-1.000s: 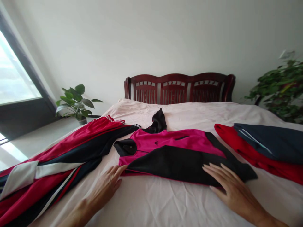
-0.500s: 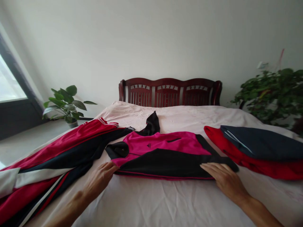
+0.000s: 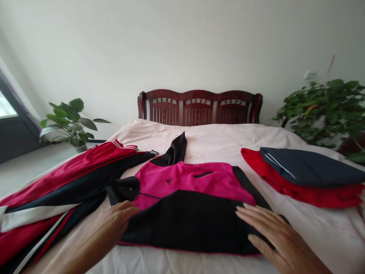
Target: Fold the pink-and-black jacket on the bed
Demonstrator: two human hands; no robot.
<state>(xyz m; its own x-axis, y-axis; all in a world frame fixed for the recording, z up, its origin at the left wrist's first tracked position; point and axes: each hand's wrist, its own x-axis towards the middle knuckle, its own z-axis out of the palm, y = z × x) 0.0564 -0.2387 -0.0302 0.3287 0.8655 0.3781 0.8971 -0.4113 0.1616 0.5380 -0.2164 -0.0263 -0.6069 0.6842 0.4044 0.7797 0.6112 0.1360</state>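
A pink and black jacket [image 3: 182, 180] lies spread on the bed, its near black sleeve [image 3: 191, 220] laid across the front and its far sleeve [image 3: 176, 150] pointing toward the headboard. At the shoulder by the collar [image 3: 124, 190], my left hand [image 3: 122, 217] has its fingers closed on the fabric; the fingertips are partly hidden. My right hand [image 3: 269, 230] rests over the hem end and cuff, fingers stretched and a little apart, thumb spread.
Red and navy track clothes [image 3: 65, 190] with white stripes lie left of the jacket. On the right sits a folded stack, navy garment [image 3: 310, 167] above red [image 3: 313, 196]. A wooden headboard [image 3: 199, 110] and potted plants [image 3: 71, 120] stand beyond the pale bedsheet [image 3: 219, 139].
The jacket's near side has come toward me and it lies more spread out. Both hands have moved nearer with it. My right hand's fingers are more spread. The view has shifted slightly.
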